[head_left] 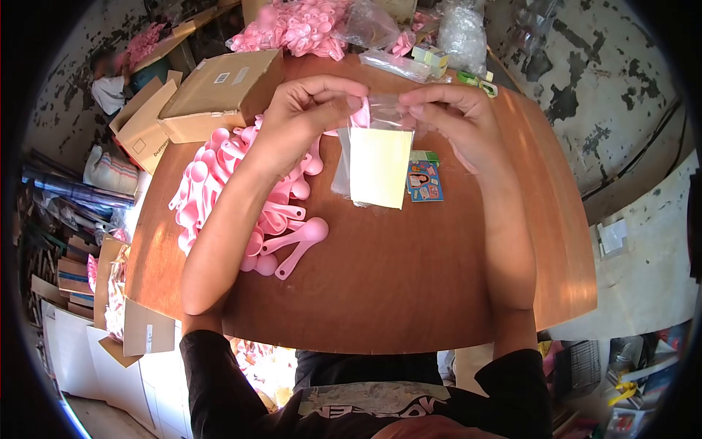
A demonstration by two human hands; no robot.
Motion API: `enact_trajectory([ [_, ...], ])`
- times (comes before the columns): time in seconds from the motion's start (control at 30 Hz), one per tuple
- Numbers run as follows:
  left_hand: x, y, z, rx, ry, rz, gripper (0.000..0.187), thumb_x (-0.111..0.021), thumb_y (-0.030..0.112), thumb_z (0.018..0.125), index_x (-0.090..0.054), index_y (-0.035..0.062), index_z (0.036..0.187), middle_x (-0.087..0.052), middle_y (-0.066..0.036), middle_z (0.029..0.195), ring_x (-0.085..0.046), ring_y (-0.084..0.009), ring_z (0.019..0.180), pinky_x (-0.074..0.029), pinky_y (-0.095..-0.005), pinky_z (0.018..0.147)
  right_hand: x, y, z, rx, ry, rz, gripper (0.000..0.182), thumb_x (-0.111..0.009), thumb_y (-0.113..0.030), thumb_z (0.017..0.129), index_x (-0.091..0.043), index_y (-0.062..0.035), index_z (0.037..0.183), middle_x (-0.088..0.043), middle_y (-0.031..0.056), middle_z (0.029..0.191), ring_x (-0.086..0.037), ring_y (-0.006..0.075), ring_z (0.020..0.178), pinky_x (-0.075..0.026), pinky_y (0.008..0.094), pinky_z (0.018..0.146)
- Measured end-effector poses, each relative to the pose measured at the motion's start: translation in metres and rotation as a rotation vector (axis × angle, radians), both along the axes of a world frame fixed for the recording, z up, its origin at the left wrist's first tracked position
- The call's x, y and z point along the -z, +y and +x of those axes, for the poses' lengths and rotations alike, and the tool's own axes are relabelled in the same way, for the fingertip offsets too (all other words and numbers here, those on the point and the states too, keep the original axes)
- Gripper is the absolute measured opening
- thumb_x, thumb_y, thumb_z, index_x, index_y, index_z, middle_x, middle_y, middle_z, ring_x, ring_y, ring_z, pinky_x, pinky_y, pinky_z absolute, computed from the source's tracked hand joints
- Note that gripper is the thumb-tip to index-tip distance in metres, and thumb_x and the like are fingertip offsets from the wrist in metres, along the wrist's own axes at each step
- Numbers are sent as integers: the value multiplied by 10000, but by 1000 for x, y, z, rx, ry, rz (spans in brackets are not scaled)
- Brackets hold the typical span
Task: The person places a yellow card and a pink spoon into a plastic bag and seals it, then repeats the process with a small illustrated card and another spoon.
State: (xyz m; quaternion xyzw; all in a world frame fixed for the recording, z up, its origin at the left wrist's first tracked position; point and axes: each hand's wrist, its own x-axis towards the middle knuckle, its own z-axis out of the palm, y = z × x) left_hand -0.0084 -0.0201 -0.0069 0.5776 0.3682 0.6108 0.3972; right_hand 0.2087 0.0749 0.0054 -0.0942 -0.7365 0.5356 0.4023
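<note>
My left hand (pixel 311 113) is closed, its fingertips pinching a pink plastic spoon (pixel 361 115) at the mouth of a clear plastic bag (pixel 387 113). Most of that spoon is hidden by the hand. My right hand (pixel 461 121) pinches the upper right edge of the bag between thumb and fingers. A blank pale yellow card (pixel 380 168) hangs upright inside the bag, above the table. Below and behind it lie another clear bag (pixel 341 172) and a blue printed card (pixel 425 181). Beside my left forearm spreads a heap of pink spoons (pixel 208 175), with a few loose ones (pixel 313 230) nearer me.
A brown table (pixel 380 293) stretches before me. On its far left sits a cardboard box (pixel 219 88). At the back are a pile of pink pieces (pixel 300 29), clear bags (pixel 462 36) and green-handled scissors (pixel 479 82). Another person (pixel 108 89) is at the far left.
</note>
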Motion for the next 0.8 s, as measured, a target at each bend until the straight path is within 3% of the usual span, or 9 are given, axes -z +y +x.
enact_trajectory([
  [0.4, 1, 1, -3, 108, -83, -3, 172, -580, 30, 870, -672, -31, 1002, -692, -82, 925, -644, -118, 862, -507, -245, 764, -6, -2, 4, 13, -76, 181, 181, -583, 49, 845, -698, 52, 985, -701, 134, 931, -679, 160, 817, -547, 274, 762],
  [0.47, 1, 2, -3, 143, -149, 4, 171, -588, 45, 874, -669, -34, 1003, -691, -87, 933, -645, -121, 867, -510, -249, 775, -6, 2, 6, -63, -59, 196, 167, -602, 22, 858, -694, 54, 993, -700, 126, 944, -676, 147, 816, -544, 258, 751],
  [0.63, -3, -1, 4, 9, 105, 58, 224, -662, 22, 858, -635, -45, 1071, -687, -104, 948, -645, -139, 933, -528, -258, 805, -6, -9, 5, 2, -106, 150, 221, -678, 5, 833, -656, 65, 1045, -696, 113, 939, -667, 125, 830, -535, 223, 706],
  [0.8, -4, 3, 2, 48, -18, 63, 335, -679, 1, 843, -577, -43, 1160, -692, -97, 992, -643, -135, 949, -529, -255, 796, -4, -17, -3, 34, -29, 170, 291, -725, 34, 786, -633, 64, 1060, -673, 111, 1024, -659, 111, 837, -529, 203, 671],
])
